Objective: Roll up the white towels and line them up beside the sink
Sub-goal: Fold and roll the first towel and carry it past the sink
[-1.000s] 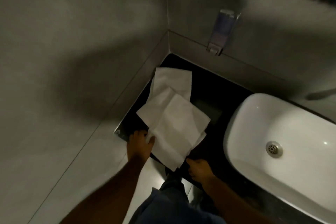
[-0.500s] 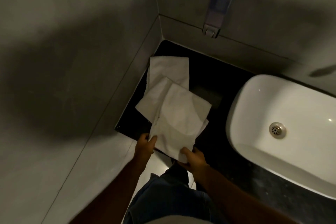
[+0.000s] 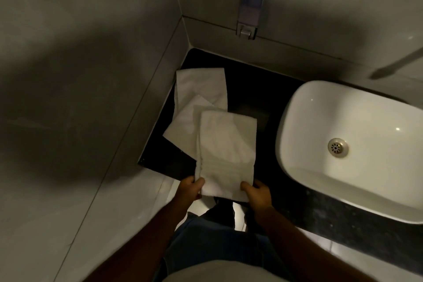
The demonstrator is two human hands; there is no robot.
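Observation:
A folded white towel lies lengthwise on the black counter, its near end hanging over the front edge. My left hand pinches its near left corner and my right hand pinches its near right corner. Under it lie two more white towels: one sticks out to the left, another stretches flat toward the back corner. The white sink stands to the right of the towels.
A soap dispenser hangs on the back wall above the counter. Grey tiled walls close in at the left and back. A tap spout juts in at the upper right. My legs and the pale floor show below the counter edge.
The top towel lay skewed; both hands gripped its near corners, turned it straight and pulled it toward the front edge. The camera tilted down.

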